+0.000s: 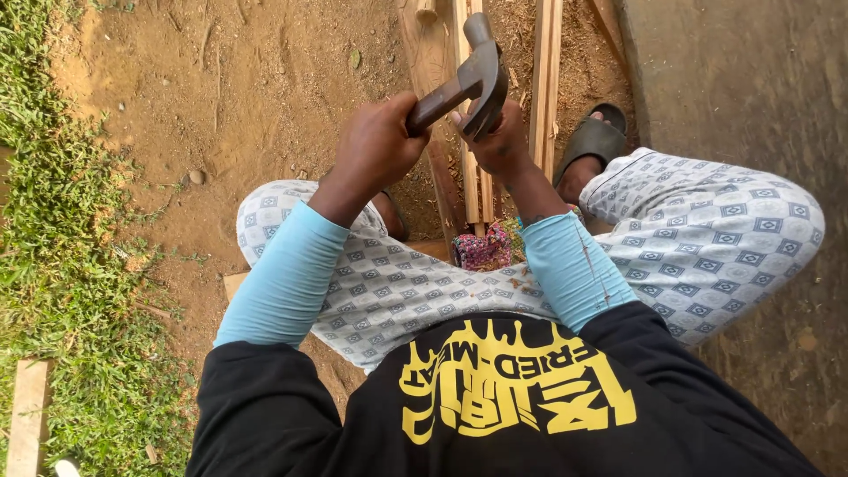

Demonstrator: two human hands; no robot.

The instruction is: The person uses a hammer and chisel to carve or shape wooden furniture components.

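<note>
Rusty claw hammer (pixel 466 81) — left hand (pixel 375 146) gripping handle, right hand (pixel 499 141) at claw

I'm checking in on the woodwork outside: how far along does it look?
Done: several wooden strips lie side by side on the dirt. In hand: the left hand grips a claw hammer, whose claw the right hand touches. Left: no joined frame shows yet.

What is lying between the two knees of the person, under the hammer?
In the head view, wooden slats lie on the dirt between the knees, below the hammer; a colourful cloth bundle sits at their near end.
</note>
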